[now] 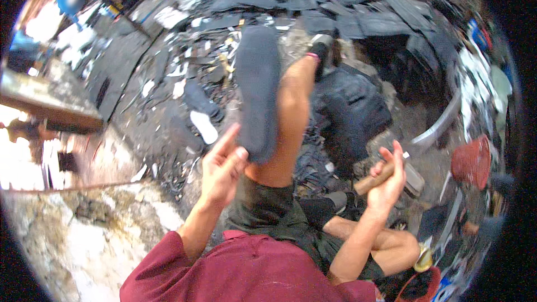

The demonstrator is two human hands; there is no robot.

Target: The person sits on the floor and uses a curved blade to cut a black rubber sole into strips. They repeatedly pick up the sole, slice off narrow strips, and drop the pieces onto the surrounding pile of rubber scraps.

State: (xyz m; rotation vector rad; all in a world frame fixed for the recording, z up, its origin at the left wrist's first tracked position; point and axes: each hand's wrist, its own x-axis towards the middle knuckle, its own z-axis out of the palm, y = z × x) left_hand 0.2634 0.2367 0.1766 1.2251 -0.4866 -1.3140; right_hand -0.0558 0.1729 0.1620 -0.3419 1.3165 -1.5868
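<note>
A long black sole-shaped slab [258,95] lies lengthwise over my outstretched shin, its rounded near end by my knee. My left hand [222,170] is at the near left edge of this slab, thumb and index finger against it, the other fingers curled; motion blurs the grip. Off to the right, my right hand [387,182] is wrapped round the wooden handle [373,180] of a curved knife. Its long, pale metal blade [439,124] sweeps away up and to the right, clear of the slab.
Black scraps and offcuts [302,159] litter the ground around my legs. A white sole-shaped piece [203,127] lies left of the slab. Dark sheets [347,0] are spread at the far side. A red basket [471,162] stands at right, and a wooden bench edge [50,113] at left.
</note>
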